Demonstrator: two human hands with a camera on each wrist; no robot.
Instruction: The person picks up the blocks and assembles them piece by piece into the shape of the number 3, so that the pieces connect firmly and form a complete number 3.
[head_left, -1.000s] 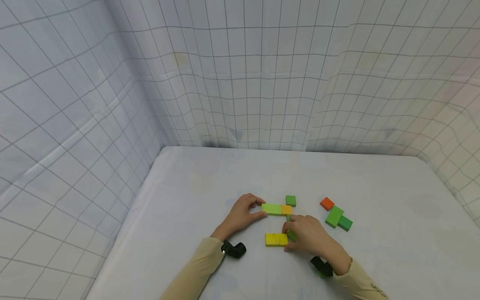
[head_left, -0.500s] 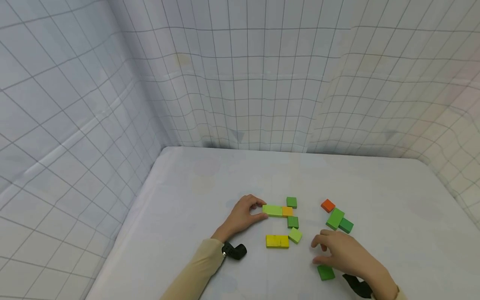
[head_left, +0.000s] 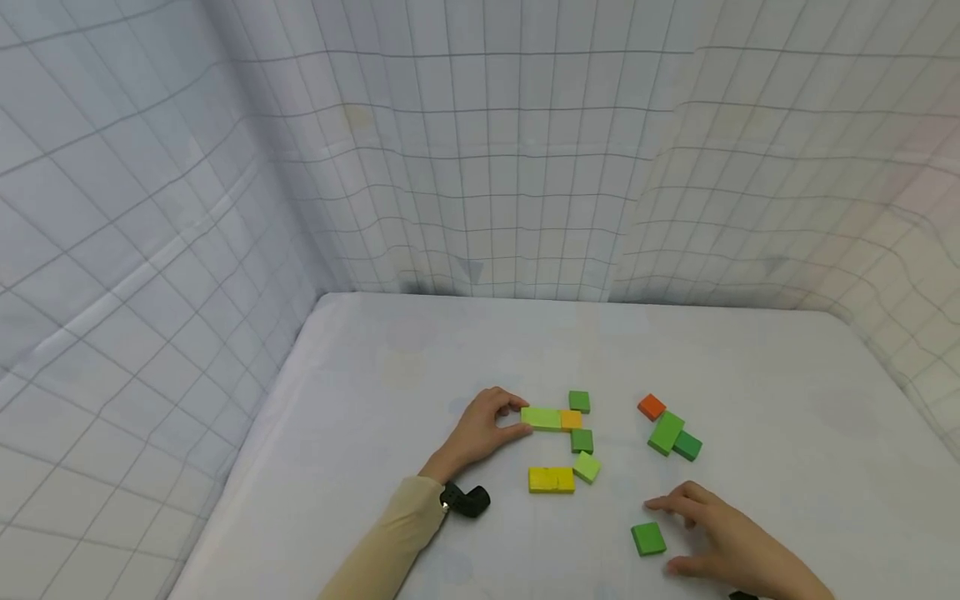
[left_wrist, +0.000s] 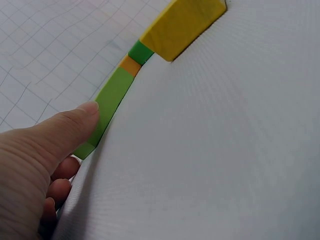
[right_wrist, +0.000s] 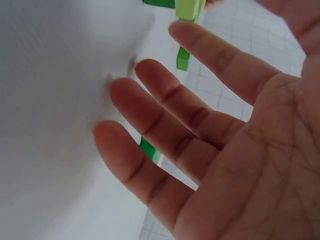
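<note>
My left hand (head_left: 480,427) pinches the left end of a long light green block (head_left: 541,419) between thumb and fingers; its thumb lies along the block's near side in the left wrist view. An orange block (head_left: 572,420) adjoins the right end. Small green blocks sit behind (head_left: 579,402) and in front (head_left: 582,441) of the orange one. Nearer me lie a yellow block (head_left: 551,480) and a tilted pale green block (head_left: 587,467) beside it. With fingers apart and holding nothing, my right hand (head_left: 723,537) hovers around the right side of a green square block (head_left: 648,539).
Off to the right lie a red-orange block (head_left: 652,407), a green oblong block (head_left: 666,433) and a darker green block (head_left: 687,446), grouped at an angle. White cloth covers the table (head_left: 405,358). Grid-patterned curtains (head_left: 480,167) hang behind it and at the sides.
My right hand has let go of the pale green block beside the yellow one and moved right and toward me, to the green square block. My left hand has stayed on the long block.
</note>
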